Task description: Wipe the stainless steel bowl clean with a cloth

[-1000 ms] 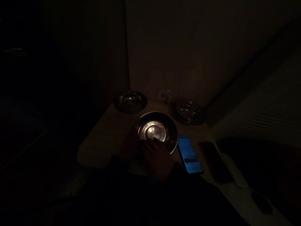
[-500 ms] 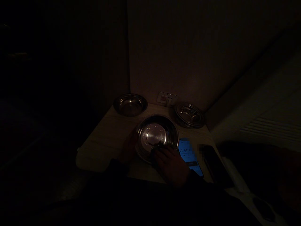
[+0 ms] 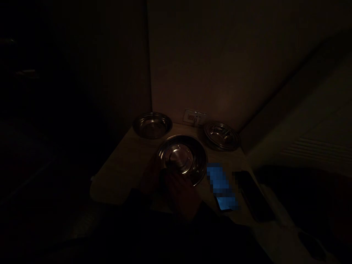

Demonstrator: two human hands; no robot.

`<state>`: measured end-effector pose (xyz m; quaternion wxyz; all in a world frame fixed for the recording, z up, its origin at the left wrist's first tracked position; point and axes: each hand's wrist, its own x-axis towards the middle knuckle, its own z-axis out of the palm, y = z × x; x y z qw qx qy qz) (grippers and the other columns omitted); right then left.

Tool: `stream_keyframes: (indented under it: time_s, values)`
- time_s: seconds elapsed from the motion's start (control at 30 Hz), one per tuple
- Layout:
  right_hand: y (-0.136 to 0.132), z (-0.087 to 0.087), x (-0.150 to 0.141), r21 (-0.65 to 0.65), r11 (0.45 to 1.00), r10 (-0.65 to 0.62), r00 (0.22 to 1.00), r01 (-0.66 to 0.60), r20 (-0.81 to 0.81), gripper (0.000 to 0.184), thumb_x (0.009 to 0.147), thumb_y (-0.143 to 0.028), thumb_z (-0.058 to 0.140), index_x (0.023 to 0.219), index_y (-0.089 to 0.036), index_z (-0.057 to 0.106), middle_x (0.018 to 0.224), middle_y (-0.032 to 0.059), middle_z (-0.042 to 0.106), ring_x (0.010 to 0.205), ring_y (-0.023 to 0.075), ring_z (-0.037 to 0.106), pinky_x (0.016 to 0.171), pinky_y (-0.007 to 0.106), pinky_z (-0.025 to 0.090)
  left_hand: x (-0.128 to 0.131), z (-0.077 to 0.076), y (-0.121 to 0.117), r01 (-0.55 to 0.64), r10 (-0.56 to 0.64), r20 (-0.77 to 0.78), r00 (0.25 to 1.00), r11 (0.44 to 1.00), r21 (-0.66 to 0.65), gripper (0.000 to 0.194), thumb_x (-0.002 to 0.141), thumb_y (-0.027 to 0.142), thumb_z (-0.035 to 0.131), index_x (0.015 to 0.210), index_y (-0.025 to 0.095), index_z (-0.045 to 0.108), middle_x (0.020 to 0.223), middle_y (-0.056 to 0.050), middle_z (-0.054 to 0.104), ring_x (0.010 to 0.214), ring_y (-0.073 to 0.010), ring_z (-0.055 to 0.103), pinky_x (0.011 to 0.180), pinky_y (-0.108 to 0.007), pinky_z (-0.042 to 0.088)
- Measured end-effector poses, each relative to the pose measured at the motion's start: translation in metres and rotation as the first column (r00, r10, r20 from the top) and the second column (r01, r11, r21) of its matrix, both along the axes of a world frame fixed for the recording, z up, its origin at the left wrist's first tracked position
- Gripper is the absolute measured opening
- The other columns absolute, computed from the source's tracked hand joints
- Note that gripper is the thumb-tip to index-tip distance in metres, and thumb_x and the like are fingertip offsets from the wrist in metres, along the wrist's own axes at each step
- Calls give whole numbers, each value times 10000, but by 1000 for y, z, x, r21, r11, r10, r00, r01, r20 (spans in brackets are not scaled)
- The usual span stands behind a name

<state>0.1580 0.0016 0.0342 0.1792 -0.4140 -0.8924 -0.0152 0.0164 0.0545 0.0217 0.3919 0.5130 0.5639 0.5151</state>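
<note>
A shiny metal bowl sits at the middle of the small table, its inside facing up. My left hand grips the bowl's left side, fingers against the rim. My right hand is closed over a dark cloth and presses it at the bowl's near left edge. The cloth is mostly hidden by the hand and the darkness, so its shape is unclear. To the right of the bowl lies a phone with a lit blue screen, partly blurred out.
Another metal bowl stands at the table's back left corner. Stacked metal dishes are at the back right, near a wall socket. A dark oblong object lies along the right edge of the pale table. The room is very dim.
My right hand has moved left with the cloth, from the bowl's near right part to its near left edge. The bowl has shifted slightly left; my left hand stays beside it.
</note>
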Motion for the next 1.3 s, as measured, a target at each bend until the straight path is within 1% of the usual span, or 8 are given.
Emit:
stream_keyframes:
  time_s: [0.13,0.27,0.4,0.63,0.73,0.9,1.03,1.3]
  values:
    - [4,19,35,-47,997,64,988,-58,144,409,871,-356,554,1218,-139,550,1278,115,559,1163,274,496,1025,500,316,4,16,-2,-4,4,-5,1000,999,34,453,924,313,273,1257,113,506,1308,-95,546,1237,-226,472,1063,-337,352]
    - [8,35,58,-60,998,45,965,-31,257,353,875,-347,544,1156,-141,600,1214,106,605,1175,276,471,1059,501,242,8,22,-4,38,-38,-5,999,997,72,462,928,307,265,1318,139,446,1380,-73,476,1292,-180,406,1092,-318,304]
    - [4,33,39,-109,994,23,978,-1,208,375,889,-352,500,1197,-150,573,1250,91,582,1173,279,457,1040,496,272,8,8,0,-77,78,-61,995,997,26,436,912,281,281,1264,143,499,1310,-82,548,1244,-195,466,1087,-344,312]
    - [13,25,-14,-107,994,-23,999,27,39,501,892,-353,471,1343,-141,415,1399,82,434,1248,281,348,1020,486,308,-3,-17,6,-83,89,-155,984,996,46,389,884,303,359,1187,159,555,1210,-118,612,1156,-248,543,1046,-412,362]
    - [14,26,-11,-82,997,-10,999,13,38,495,889,-360,478,1328,-137,432,1379,88,459,1236,275,362,1033,481,284,-3,-13,4,-83,92,-156,984,995,61,395,891,296,344,1202,161,546,1212,-109,611,1153,-242,544,1038,-406,372]
    - [4,38,29,-127,991,74,981,-51,179,366,893,-378,483,1179,-168,573,1213,74,603,1149,261,464,1034,482,261,4,7,-1,-60,65,-130,989,997,40,420,893,301,356,1233,122,529,1260,-98,581,1208,-245,497,1069,-367,334]
    - [1,42,46,-158,987,72,970,-36,233,377,875,-392,521,1161,-155,586,1183,83,620,1141,262,475,1031,471,271,7,17,-2,9,-4,-52,999,995,95,449,920,313,279,1273,136,492,1295,-79,559,1223,-210,486,1071,-357,337]
    - [17,30,-3,-111,993,44,996,-35,79,482,907,-392,433,1312,-130,453,1363,71,480,1236,290,368,1040,476,275,0,2,4,-57,55,-155,986,998,-8,429,898,316,296,1177,110,549,1221,-145,598,1159,-260,533,1058,-424,334]
